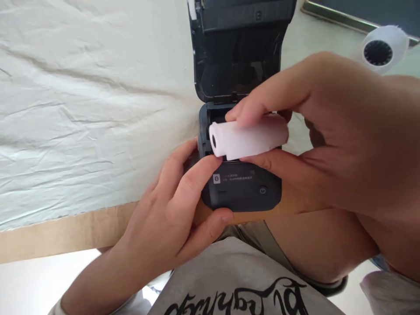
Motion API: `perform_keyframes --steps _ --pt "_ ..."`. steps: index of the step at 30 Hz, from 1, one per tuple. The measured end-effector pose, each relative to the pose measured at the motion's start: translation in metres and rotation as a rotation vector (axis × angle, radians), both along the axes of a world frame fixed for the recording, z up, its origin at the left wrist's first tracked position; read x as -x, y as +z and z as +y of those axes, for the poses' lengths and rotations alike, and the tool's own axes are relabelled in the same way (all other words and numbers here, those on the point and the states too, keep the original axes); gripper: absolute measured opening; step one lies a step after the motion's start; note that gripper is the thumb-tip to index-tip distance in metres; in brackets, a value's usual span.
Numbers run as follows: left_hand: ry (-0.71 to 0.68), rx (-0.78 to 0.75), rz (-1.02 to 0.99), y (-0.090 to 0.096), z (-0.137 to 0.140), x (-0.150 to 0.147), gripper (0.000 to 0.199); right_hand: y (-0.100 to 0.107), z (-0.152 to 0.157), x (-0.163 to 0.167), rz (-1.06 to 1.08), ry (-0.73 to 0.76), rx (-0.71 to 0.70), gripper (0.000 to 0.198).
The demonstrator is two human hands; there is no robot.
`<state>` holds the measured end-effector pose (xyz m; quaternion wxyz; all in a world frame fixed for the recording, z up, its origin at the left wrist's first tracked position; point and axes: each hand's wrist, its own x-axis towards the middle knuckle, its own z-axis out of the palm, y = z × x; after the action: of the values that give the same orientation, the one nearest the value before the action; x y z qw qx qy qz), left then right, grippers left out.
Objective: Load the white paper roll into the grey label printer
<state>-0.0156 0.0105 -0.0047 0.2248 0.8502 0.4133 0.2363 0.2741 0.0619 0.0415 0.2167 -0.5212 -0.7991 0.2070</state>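
Observation:
A small dark label printer point(243, 188) stands at the table's front edge, its black lid point(239, 57) swung up and back. My right hand point(315, 127) pinches a white paper roll point(252, 136) between thumb and fingers. The roll lies level over the printer's open bay, its dark core facing left; whether it touches the bay floor is hidden. My left hand point(177, 197) grips the printer's left side, thumb at the front and index fingertip touching the roll's lower left end. A power button and a Bluetooth mark show on the printer's front panel.
Another white roll point(393, 39) with a dark core stands at the upper right, beside a dark panel with a metallic rim point(341, 17). A creased pale cloth point(98, 100) covers the table, and its wooden edge point(82, 227) runs along the front.

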Motion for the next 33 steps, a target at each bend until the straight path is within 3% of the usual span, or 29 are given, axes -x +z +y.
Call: perform_keyframes --steps 6,11,14,17,21,25,30,33 --pt "0.003 -0.051 0.007 -0.003 -0.004 -0.001 0.074 0.001 0.008 0.016 -0.102 -0.066 -0.076 0.014" --pt "-0.003 -0.054 0.019 -0.004 -0.005 -0.004 0.072 -0.003 0.006 0.018 -0.108 -0.088 -0.103 0.021" --pt "-0.011 -0.074 0.019 -0.004 -0.005 -0.005 0.079 -0.006 0.004 0.017 0.001 -0.002 -0.132 0.017" --pt "-0.026 -0.098 0.007 -0.004 -0.005 -0.004 0.088 -0.008 0.006 0.013 0.152 0.197 -0.162 0.019" --pt "-0.011 -0.102 0.032 -0.003 -0.005 -0.003 0.069 -0.009 0.010 0.010 0.197 0.402 -0.099 0.018" --pt "-0.012 -0.101 0.052 -0.003 -0.005 -0.004 0.062 -0.011 0.011 0.007 0.224 0.411 -0.167 0.016" --pt "-0.020 -0.091 0.050 0.000 -0.002 -0.003 0.064 -0.013 0.013 0.009 0.300 0.425 -0.149 0.010" --pt "-0.055 -0.058 0.103 0.003 -0.002 -0.003 0.060 -0.019 0.018 0.008 0.345 0.337 -0.298 0.005"
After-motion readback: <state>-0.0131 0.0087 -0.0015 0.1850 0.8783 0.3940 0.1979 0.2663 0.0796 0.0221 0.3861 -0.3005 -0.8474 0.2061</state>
